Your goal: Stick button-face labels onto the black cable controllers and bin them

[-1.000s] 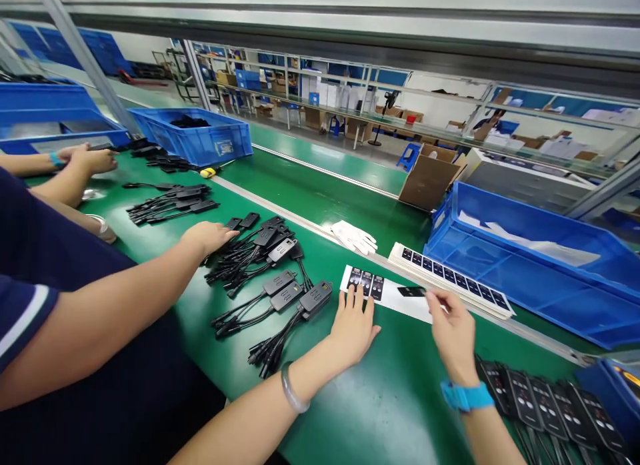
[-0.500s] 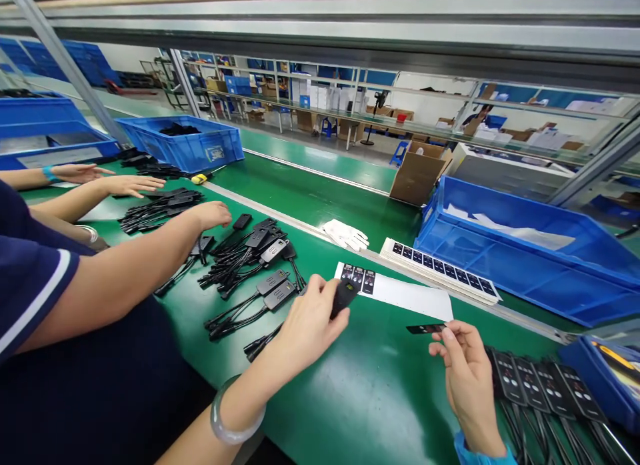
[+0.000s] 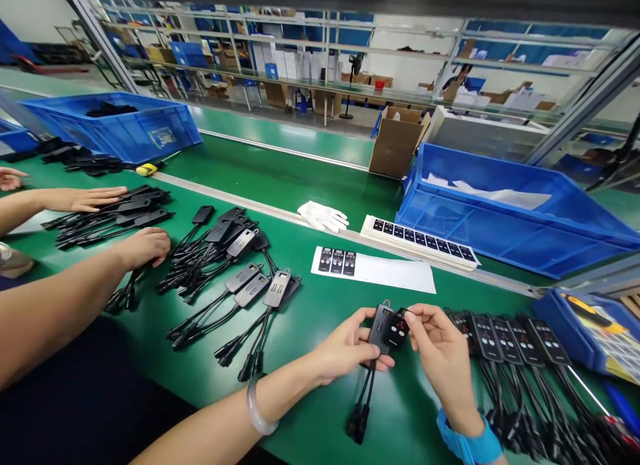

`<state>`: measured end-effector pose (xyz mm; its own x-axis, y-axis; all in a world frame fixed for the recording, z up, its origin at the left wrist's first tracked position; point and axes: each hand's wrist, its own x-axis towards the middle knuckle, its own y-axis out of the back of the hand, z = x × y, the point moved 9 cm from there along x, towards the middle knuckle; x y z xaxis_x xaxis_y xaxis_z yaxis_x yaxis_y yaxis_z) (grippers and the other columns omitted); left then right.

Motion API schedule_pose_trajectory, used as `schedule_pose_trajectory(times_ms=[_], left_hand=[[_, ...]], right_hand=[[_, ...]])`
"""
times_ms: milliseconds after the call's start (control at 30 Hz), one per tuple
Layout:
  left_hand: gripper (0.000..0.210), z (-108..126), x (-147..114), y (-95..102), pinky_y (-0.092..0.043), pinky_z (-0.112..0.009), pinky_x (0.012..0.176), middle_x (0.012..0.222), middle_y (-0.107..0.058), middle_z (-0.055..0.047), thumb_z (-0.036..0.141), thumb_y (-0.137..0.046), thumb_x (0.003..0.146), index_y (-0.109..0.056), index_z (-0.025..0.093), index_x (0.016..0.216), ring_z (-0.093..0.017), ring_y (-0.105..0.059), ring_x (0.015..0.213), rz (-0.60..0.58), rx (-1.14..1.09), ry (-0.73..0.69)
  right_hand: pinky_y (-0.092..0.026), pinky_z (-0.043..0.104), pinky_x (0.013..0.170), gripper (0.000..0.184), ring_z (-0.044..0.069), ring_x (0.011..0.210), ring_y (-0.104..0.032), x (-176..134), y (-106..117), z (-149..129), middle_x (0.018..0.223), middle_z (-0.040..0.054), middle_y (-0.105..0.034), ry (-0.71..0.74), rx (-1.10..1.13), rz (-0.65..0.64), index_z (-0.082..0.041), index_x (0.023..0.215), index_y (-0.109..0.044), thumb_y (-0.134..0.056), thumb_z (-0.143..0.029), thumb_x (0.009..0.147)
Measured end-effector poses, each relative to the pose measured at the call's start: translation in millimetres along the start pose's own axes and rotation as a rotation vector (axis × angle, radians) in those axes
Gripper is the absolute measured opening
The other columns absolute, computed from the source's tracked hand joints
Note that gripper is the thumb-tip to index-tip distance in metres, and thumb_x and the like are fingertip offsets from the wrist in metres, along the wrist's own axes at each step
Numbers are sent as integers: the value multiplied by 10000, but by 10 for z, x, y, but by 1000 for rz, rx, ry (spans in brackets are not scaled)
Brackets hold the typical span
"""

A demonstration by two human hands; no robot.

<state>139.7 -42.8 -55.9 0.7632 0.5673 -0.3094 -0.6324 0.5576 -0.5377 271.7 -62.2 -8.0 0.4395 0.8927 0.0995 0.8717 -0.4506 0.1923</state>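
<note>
So the left hand [image 3: 347, 348] has thumb and fingers closed round a black controller [image 3: 379, 328], on the near side of the white label sheet [image 3: 395, 273]. The right hand [image 3: 443, 355] pinches a dark sticker [image 3: 397, 331], also nearside of that sheet. White glove [image 3: 323, 216] sits just behind the sheet, btw.

white glove [image 3: 323, 216] | open cardboard box [image 3: 393, 150] near blue bin [image 3: 505, 221] | standing fan [image 3: 355, 65] | red container [image 3: 379, 85]

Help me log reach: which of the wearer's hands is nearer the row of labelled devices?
Right. The right hand is just left of the row of labelled devices; the left hand is farther left.
</note>
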Motion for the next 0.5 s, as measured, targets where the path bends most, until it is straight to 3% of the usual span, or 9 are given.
schedule_pose_trajectory(times_ms=[500], left_hand=[[583,-19,-37,-97,-492,-390,828,906,-671,-76,225,-732,718,-402,207,1198,-251,-687,870,-90,-3,11]], right_hand=[[-433,199,418,180,100,502,-500,-81,-100,20,647,-10,-576,-46,-3,-37,-188,837,-639,-654,-357,779]])
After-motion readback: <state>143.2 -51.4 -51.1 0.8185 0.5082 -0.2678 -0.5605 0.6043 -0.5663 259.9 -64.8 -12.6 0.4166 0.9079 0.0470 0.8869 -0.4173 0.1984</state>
